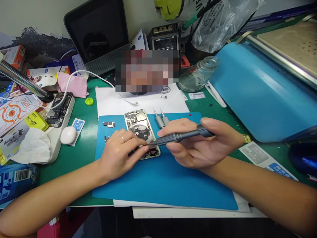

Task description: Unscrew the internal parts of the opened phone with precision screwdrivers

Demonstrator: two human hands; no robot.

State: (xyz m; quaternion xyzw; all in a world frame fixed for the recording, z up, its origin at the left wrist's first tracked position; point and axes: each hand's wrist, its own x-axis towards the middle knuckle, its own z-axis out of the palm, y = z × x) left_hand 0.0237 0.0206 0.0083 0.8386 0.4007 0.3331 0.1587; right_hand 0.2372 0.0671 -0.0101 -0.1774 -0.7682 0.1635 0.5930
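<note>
An opened smartphone (142, 127) with a pale frame and bare inner parts lies on a blue mat (158, 185). My right hand (205, 145) grips a dark grey precision screwdriver (178, 136), its thin shaft pointing left over the phone's lower half. Across that same lower half rests my left hand (123, 150), a ring on one finger. Its thumb and forefinger come together at the screwdriver's tip; what is between them is too small to make out. Left of the phone sits a small metal part (109, 124). Another small part (106, 139) is partly hidden by my left hand.
Two more small screwdrivers (160, 119) lie above the phone. Behind are a white cable (135, 103), a glass jar (198, 74) and a blurred-out patch. Boxes and another opened phone (58, 109) crowd the left, with a white earbud case (68, 135). A blue-covered machine (242, 89) stands right.
</note>
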